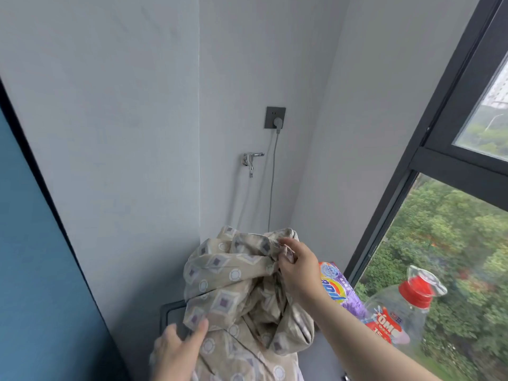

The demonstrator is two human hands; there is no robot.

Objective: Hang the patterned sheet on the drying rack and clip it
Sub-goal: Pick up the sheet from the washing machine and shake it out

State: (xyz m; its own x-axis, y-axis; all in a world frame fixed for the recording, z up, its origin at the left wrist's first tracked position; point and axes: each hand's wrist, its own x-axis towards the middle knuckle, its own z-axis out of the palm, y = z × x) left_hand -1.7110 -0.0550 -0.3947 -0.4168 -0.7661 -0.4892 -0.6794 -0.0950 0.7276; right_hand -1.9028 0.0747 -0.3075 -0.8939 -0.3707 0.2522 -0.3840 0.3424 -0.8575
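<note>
Mostly beige sheet [233, 284] — bunched, diamond-patterned.

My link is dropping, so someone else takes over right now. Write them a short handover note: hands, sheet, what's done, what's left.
Right hand: pinches the top of the bunched patterned sheet and holds it raised.
Left hand: at the sheet's lower fold with its thumb on the cloth. It is blurred, so its grip is unclear.
To the sheet's right: detergent bag and clear bottle with a red cap.
Done: sheet is in hand, bunched, not spread.
Left: no drying rack or clips in view. Find them, spread the sheet over the rack, then clip it.
</note>
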